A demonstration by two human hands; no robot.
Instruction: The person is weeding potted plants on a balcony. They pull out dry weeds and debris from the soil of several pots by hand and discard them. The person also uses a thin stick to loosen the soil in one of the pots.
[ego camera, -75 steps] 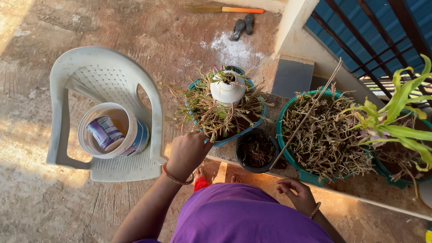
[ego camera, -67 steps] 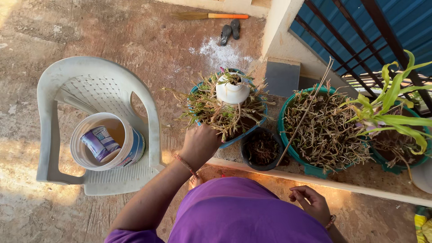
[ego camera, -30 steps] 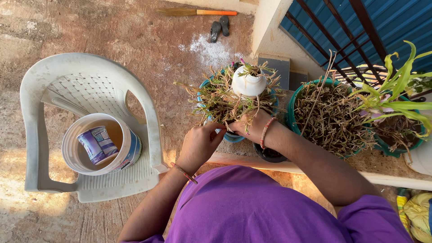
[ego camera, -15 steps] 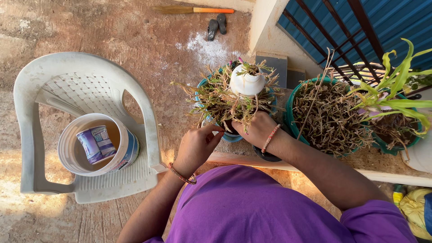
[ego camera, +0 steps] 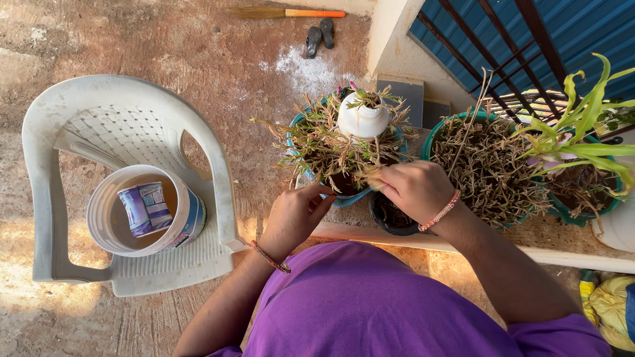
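At the teal pot (ego camera: 344,197), right hand (ego camera: 415,190) pinches dry stems (ego camera: 331,149); left hand (ego camera: 291,218) curls loosely, empty.

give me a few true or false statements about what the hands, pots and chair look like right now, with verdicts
1. Both hands are at the blue pot of dry, straw-like plants. True: the left hand is at the near rim of the blue pot and the right hand pinches its stems.
2. The white bucket stands on the ground beside the chair. False: the white bucket sits on the seat of the white plastic chair.
3. A small white pot sits on top of the plants in the blue pot. True: see the small white pot.
4. The broom lies across the chair. False: the broom lies on the ground far from it.
5. The right wrist is bare. False: it wears a beaded bracelet.
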